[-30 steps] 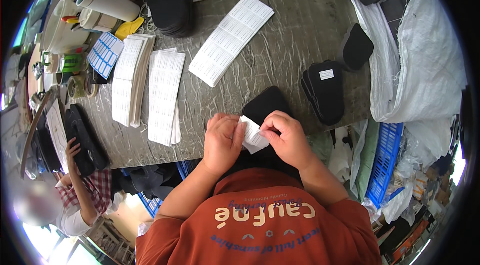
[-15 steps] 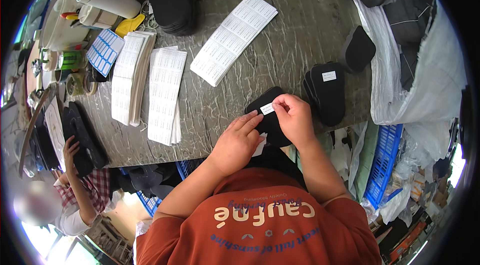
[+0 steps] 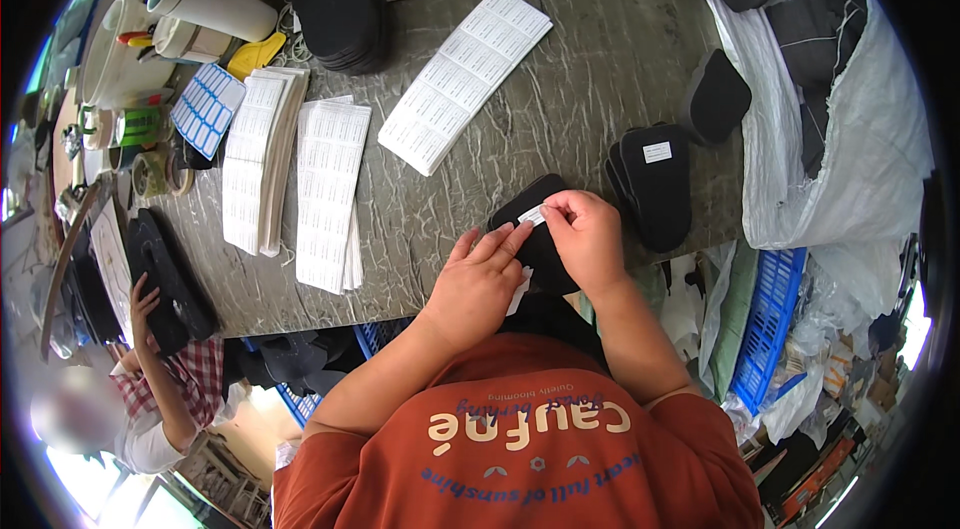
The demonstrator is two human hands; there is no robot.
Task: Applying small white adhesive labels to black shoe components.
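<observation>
Your right hand [image 3: 587, 239] was pinching one end of a small white label [image 3: 532, 216] over a black pad [image 3: 543, 254], which lay on the surface [image 3: 430, 209] just beyond and between your hands. Your left hand [image 3: 477, 279] had its fingers stretched out at the label's other end; a white slip [image 3: 518, 291] showed beside its palm, gripped or not, couldn't tell. Progress: label in hand looked not fully pressed down. Right of your right hand, the black stack [image 3: 655, 204] had a sticker [image 3: 657, 152] on its top pad, so at least one seemed done; lower pads hidden. Probably left: the taller black pile [image 3: 340, 4] far beyond your left hand, no label on top. Writing: tiny print on label, sticker and printed sheets [image 3: 465, 79] ahead of your left hand, illegible; blue-ruled sheet [image 3: 208, 109] farther left; big pale lettering and blue script on your rust-red shirt [image 3: 640, 489].
</observation>
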